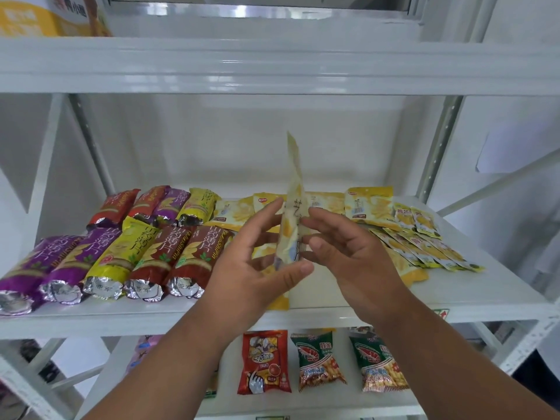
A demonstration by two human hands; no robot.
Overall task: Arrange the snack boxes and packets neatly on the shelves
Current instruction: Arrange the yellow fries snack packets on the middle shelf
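Holding packet (292, 219) upright | left hand (257, 268), right hand (348, 256) flanking

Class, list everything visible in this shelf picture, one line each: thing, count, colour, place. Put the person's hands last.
Held packet: one, pale yellow, upright between both hands.
Foil-end tube packets: about ten; purple, yellow, brown, red; middle shelf, left.
Flat packets: several, pale yellow, middle shelf, back.
Small sachets: many, yellow, middle shelf, right.
Prawn-snack bags: two, green, lower shelf.
Red bag: one, lower shelf.
Box: one, yellow-white, top shelf.
Shelving: white.
Left hand: holds packet.
Right hand: holds packet.
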